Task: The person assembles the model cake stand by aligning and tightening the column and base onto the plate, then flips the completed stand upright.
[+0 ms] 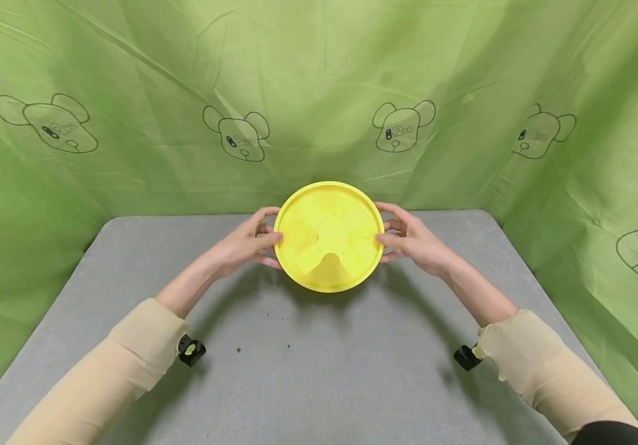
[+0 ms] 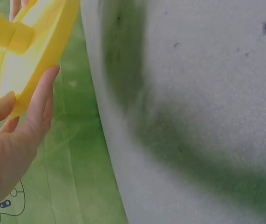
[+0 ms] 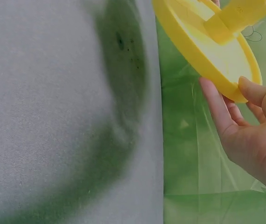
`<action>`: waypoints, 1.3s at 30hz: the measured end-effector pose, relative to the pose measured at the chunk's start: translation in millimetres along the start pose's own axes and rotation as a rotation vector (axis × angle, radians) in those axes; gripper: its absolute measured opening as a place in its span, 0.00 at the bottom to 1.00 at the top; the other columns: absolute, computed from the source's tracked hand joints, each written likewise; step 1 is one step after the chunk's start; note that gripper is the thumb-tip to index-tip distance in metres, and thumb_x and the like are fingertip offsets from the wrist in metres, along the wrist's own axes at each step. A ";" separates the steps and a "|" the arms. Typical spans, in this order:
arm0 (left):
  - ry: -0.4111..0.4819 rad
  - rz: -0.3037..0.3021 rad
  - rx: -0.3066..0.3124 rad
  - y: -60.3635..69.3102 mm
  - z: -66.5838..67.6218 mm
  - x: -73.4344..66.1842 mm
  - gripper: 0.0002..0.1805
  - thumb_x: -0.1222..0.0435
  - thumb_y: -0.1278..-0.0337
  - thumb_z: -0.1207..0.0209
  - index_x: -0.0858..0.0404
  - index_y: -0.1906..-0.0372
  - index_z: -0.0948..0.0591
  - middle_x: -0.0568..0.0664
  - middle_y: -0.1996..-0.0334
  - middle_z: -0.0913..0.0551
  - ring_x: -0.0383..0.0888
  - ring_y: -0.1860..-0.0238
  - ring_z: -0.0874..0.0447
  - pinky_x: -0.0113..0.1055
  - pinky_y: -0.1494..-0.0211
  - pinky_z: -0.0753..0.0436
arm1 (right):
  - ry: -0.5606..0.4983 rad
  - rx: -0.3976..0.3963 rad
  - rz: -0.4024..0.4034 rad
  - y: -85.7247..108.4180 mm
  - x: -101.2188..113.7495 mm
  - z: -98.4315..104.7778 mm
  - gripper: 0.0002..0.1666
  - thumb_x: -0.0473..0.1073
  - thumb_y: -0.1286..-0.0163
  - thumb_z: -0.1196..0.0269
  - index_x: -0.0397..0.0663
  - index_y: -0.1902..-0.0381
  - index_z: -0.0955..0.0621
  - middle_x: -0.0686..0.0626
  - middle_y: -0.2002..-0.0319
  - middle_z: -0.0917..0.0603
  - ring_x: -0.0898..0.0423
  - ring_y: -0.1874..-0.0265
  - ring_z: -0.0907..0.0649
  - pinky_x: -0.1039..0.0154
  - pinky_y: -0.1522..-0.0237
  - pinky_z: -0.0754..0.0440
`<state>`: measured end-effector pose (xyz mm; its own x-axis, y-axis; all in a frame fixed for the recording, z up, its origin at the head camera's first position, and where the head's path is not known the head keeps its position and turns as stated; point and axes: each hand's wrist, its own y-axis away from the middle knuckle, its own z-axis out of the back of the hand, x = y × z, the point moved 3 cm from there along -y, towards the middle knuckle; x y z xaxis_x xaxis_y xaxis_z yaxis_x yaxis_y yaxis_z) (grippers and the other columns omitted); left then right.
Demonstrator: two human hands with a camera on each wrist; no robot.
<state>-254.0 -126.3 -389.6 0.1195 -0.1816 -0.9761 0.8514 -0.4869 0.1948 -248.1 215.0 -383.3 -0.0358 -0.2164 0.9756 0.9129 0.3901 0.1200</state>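
A round yellow plastic disc (image 1: 302, 210) with a raised rim is held up above the far part of the table. From its middle rises a yellow stem, plain in both wrist views. My left hand (image 1: 243, 243) grips the left edge, thumb on the near face and fingers around the rim; the left wrist view shows this hand (image 2: 18, 140) from close by. On the opposite edge my right hand (image 1: 413, 238) holds the rim the same way, and the right wrist view shows its thumb and fingers (image 3: 216, 105) pinching it. The disc's far side is hidden.
The grey table (image 1: 319, 383) carries a few small dark specks and the soft shadows of the arms. A green cloth (image 1: 319, 80) printed with bear faces hangs behind and on both sides. Black wrist devices (image 1: 192, 351) sit by both sleeve cuffs.
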 end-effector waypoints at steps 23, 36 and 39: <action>-0.037 -0.203 0.021 -1.4 8.8 -10.8 0.28 0.72 0.23 0.48 0.51 0.28 0.41 0.64 0.37 0.26 0.50 0.46 0.15 0.53 0.46 0.10 | -0.007 -0.015 0.212 -1.6 13.7 3.0 0.36 0.24 0.28 0.40 0.56 0.28 0.33 0.49 0.49 0.18 0.55 0.54 0.10 0.54 0.56 0.08; -0.105 -0.282 0.019 -0.1 13.1 -14.9 0.23 0.72 0.27 0.44 0.51 0.34 0.32 0.58 0.37 0.25 0.49 0.39 0.20 0.41 0.40 0.12 | 0.032 -0.055 0.302 -0.2 18.0 0.9 0.28 0.21 0.32 0.39 0.54 0.41 0.24 0.52 0.46 0.18 0.54 0.50 0.12 0.61 0.52 0.09; -0.125 -0.304 0.025 0.9 13.7 -15.0 0.23 0.73 0.27 0.44 0.52 0.36 0.32 0.57 0.39 0.24 0.49 0.38 0.21 0.39 0.39 0.14 | 0.030 -0.057 0.321 0.7 17.6 0.5 0.29 0.19 0.34 0.39 0.53 0.43 0.23 0.54 0.44 0.18 0.56 0.47 0.13 0.62 0.49 0.10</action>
<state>-262.0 -135.7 -373.4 -0.2037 -0.1276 -0.9707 0.8253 -0.5557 -0.1001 -248.3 211.9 -366.0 0.2684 -0.1170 0.9562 0.8970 0.3922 -0.2038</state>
